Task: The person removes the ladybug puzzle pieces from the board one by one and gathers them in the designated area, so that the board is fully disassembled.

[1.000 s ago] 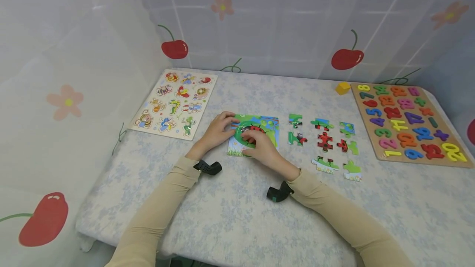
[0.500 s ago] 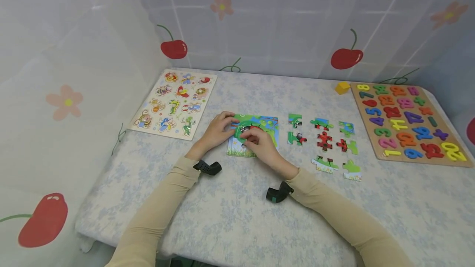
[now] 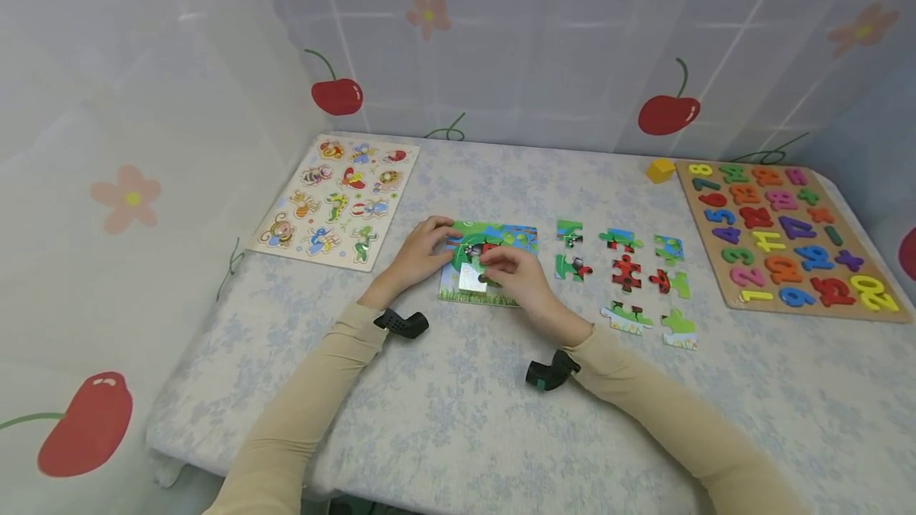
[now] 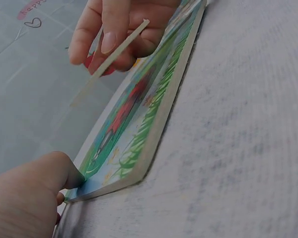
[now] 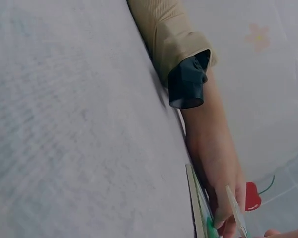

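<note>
The puzzle board (image 3: 517, 245), printed with a ladybug, grass and sky, lies flat mid-table. My left hand (image 3: 419, 251) rests over its left edge, fingertips touching the print; the left wrist view shows a digit pressing near the corner. My right hand (image 3: 521, 278) pinches a jigsaw piece (image 3: 471, 277) and holds it tilted above the board. Glare whitens the piece's face in the head view, so its picture cannot be read. Seen edge-on in the left wrist view, the thin piece (image 4: 109, 62) is apart from the board.
Several loose jigsaw pieces (image 3: 626, 272) lie in rows right of the board. A wooden insect puzzle (image 3: 347, 242) is at back left. At right lies a number board (image 3: 751, 259), with a yellow block (image 3: 661, 171) by its far corner. A printed curtain (image 3: 501, 86) hangs behind.
My right hand has moved slightly right and lifted, tilting the jigsaw piece so its face catches light above the board. My left hand has stayed in place.
</note>
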`<act>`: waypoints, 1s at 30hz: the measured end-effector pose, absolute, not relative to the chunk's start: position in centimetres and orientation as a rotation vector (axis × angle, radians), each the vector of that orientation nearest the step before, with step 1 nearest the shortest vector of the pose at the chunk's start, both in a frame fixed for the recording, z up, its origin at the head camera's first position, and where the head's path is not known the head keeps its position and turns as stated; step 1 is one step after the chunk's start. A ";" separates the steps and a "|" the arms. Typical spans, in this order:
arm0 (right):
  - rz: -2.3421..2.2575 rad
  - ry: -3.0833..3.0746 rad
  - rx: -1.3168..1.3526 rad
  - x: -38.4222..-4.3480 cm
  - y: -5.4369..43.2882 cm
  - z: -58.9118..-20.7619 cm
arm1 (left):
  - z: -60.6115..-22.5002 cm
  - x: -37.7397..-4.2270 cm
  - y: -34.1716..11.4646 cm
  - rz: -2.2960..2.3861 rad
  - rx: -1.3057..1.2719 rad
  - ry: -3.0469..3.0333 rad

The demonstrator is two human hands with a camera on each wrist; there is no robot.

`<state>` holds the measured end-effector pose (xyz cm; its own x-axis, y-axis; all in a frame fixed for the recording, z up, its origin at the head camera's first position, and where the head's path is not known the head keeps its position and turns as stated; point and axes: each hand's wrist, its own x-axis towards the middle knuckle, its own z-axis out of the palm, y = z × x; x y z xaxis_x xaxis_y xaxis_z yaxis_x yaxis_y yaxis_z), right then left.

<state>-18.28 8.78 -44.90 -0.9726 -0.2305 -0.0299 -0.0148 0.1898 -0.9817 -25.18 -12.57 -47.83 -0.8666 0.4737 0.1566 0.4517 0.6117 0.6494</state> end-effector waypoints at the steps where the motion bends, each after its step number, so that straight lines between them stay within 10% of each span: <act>1: -1.887 2.282 -0.230 -18.1 9.2 -44.7 | -47.8 -25.2 -12.5 1.111 0.803 2.792; 30: -1.585 2.651 -0.171 -13.5 20.5 -45.1 | -48.0 -25.1 -13.3 1.112 0.774 2.803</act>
